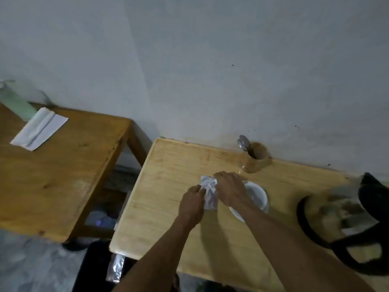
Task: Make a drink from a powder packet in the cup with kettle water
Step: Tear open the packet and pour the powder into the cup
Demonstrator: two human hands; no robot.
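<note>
A silvery powder packet (209, 192) is held upright over the light wooden table (168, 178), just left of a white cup (255, 196). My left hand (192, 202) pinches its left edge. My right hand (229, 189) grips its top right corner and partly covers the cup. A glass kettle (345, 209) with a black handle and lid stands at the right edge of the table, blurred.
A wooden holder (255, 158) with a metal utensil in it stands by the wall behind the cup. A darker wooden table (63, 165) to the left carries white papers (39, 129) and a green bottle (15, 102). Another silvery packet (115, 268) hangs below the table's front edge.
</note>
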